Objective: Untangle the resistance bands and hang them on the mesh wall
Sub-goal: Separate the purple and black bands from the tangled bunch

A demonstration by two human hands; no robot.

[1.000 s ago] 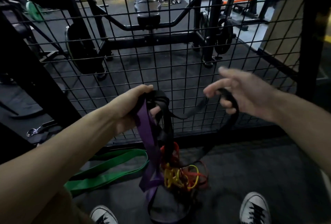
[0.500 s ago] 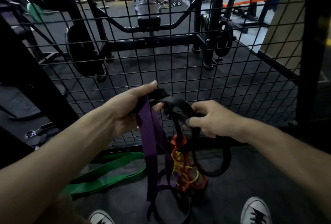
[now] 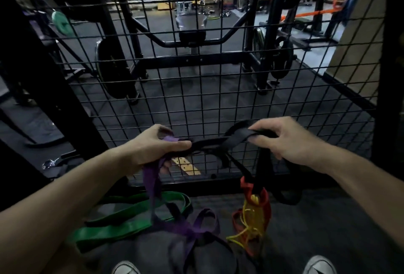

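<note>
My left hand (image 3: 153, 149) grips a purple band (image 3: 150, 184) together with one end of a black band (image 3: 220, 142). My right hand (image 3: 286, 140) pinches the other part of that black band, which is pulled out between the two hands in front of the mesh wall (image 3: 196, 98). From the black band hang a red band (image 3: 260, 199) and thin yellow bands (image 3: 249, 223), knotted together. The purple band trails down to the floor. A green band (image 3: 122, 225) lies loose on the floor at the left.
The black wire mesh wall stands straight ahead, with gym machines and weight plates (image 3: 113, 68) behind it. A thick black post (image 3: 43, 98) slants at the left. My two white shoes (image 3: 319, 265) show at the bottom edge. A metal clip (image 3: 49, 163) lies at the left.
My right hand has moved right and up, pulling the black band out sideways. The red and yellow tangle has swung right, away from the purple band.
</note>
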